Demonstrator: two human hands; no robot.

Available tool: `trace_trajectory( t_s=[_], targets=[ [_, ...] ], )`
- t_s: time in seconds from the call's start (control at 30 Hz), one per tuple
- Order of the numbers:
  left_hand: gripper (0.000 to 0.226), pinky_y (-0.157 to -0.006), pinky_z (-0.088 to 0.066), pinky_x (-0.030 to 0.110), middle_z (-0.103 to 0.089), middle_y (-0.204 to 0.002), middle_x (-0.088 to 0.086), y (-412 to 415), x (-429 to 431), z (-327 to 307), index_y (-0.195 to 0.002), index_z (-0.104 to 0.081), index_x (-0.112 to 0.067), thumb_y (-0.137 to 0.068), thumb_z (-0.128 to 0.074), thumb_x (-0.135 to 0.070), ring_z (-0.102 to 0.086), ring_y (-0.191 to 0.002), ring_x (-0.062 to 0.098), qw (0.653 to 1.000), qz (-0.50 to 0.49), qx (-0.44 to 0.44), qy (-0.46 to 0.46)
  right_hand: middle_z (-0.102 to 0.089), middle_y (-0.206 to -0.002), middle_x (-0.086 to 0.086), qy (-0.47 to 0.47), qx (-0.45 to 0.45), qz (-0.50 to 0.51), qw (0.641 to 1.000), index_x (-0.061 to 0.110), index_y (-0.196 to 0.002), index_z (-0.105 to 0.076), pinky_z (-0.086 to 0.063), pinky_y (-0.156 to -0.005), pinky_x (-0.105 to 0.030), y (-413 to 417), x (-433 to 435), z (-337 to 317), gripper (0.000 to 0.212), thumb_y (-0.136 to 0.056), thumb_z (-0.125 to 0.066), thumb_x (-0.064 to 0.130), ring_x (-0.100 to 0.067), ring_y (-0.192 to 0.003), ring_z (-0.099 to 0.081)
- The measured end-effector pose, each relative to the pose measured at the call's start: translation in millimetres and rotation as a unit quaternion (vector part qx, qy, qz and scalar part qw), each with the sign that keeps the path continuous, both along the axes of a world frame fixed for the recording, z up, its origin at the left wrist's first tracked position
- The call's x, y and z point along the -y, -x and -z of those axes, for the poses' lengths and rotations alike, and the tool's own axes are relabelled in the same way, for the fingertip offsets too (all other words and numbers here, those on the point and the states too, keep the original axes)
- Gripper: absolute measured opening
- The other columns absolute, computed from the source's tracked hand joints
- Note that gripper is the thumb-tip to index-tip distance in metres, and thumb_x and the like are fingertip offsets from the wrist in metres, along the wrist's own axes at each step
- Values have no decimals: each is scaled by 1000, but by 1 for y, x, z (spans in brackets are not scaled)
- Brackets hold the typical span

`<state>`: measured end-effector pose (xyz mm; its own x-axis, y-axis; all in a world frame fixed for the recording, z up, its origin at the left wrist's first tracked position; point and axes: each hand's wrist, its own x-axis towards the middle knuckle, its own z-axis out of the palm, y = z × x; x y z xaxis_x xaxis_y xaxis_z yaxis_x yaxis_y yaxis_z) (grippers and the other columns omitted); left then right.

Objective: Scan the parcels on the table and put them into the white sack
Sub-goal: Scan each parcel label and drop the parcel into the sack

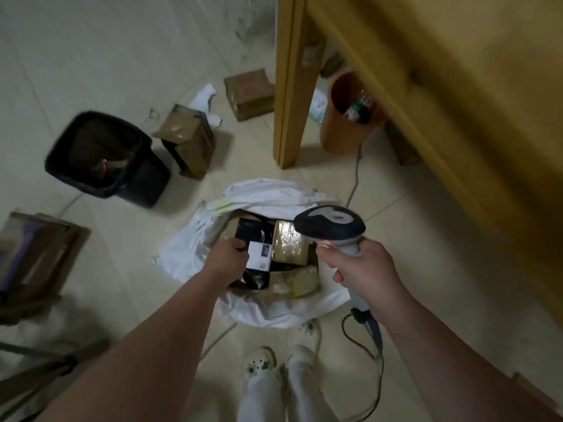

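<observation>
- Left grip (pixel 227 257) curls round a glossy black parcel (pixel 255 233), its white label too blurred to read, inside the crinkled white sack (pixel 185 251).
- Right grip (pixel 359 266) clasps the grey-and-black scanner (pixel 330 222) by its handle.

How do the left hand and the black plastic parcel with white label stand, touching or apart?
Touching. In the head view the left hand curls its fingers round the black plastic parcel at its edge.

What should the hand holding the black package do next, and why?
Probably let go. The left hand grips the black parcel right over the open white sack, above the brown parcels inside, so dropping it there looks like the next step. The right hand holds the scanner.
</observation>
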<state>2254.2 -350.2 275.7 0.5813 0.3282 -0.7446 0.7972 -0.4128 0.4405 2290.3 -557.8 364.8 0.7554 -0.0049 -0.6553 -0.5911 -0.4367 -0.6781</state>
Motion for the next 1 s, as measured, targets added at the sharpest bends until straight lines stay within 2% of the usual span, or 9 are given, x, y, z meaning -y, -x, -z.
trace_trajectory(
  t_s=[0.1, 0.2, 0.27, 0.33, 0.4, 0.5, 0.63, 0.77, 1.0],
  targets=[
    [24, -71, -42, 31, -63, -91, 15, -7, 12, -64, -112, -64, -10, -92, -50, -5, -56, -78, 28, 998, -16, 45, 44, -64, -61, 7, -20, 21, 5, 1000, 16, -75, -68, -44, -51, -19, 5, 8, -57, 14, -77, -79, 24, -2, -48, -57],
    [20, -65, -40, 31, -58, -74, 7, -16, 29, -130, -106, -67, -9, -90, -54, -5, -53, -68, 25, 994, -18, 87, 64, -61, -54, 8, -39, 52, 14, 998, 15, -70, -65, -42, -44, -13, 12, 25, -118, 16, -79, -77, 21, 1, -43, -55],
    [22, -66, -46, 35, -65, -82, 10, -24, 45, -177, -109, -66, -13, -90, -56, -8, -60, -72, 27, 991, -1, 118, 69, -59, -49, 9, -36, 75, 17, 996, 17, -64, -63, -42, -46, -14, 18, 42, -160, 23, -80, -77, 25, -2, -44, -55],
    [24, -72, -53, 37, -68, -96, 12, -34, 66, -224, -112, -64, -14, -90, -57, -10, -63, -78, 26, 984, 37, 152, 79, -58, -46, 8, -32, 91, 38, 995, 14, -62, -64, -43, -47, -16, 24, 63, -199, 26, -81, -76, 27, -5, -44, -55],
    [24, -72, -52, 34, -65, -95, 11, -44, 91, -270, -113, -63, -12, -90, -57, -8, -59, -76, 22, 975, 76, 184, 100, -61, -53, 3, -24, 109, 71, 991, 8, -72, -69, -46, -52, -21, 28, 89, -236, 21, -81, -76, 26, -9, -48, -57],
    [18, -64, -46, 31, -62, -83, 8, -62, 134, -328, -109, -63, -12, -91, -58, -11, -56, -71, 20, 958, 124, 227, 121, -63, -63, 0, -13, 161, 115, 980, 10, -80, -68, -46, -52, -23, 34, 134, -285, 15, -82, -74, 23, -9, -50, -57],
    [17, -61, -46, 26, -64, -95, 5, -78, 203, -387, -108, -64, -16, -92, -59, -13, -58, -74, 15, 938, 172, 261, 148, -65, -69, -1, 1, 227, 179, 957, 8, -91, -69, -48, -57, -30, 41, 199, -332, 18, -83, -74, 23, -15, -56, -58],
    [21, -78, -53, 34, -65, -105, 3, -90, 271, -427, -111, -66, -16, -92, -59, -14, -64, -90, 19, 911, 239, 291, 165, -63, -70, -3, -3, 276, 248, 929, 6, -91, -69, -47, -56, -30, 42, 265, -368, 19, -83, -74, 23, -15, -56, -56],
    [30, -90, -52, 39, -62, -113, 5, -133, 405, -486, -125, -60, -17, -96, -53, -18, -61, -103, 24, 850, 337, 388, 117, -64, -69, -6, 2, 374, 332, 866, 12, -83, -66, -50, -59, -30, 22, 387, -439, 13, -83, -74, 22, -16, -60, -61]
  ],
)
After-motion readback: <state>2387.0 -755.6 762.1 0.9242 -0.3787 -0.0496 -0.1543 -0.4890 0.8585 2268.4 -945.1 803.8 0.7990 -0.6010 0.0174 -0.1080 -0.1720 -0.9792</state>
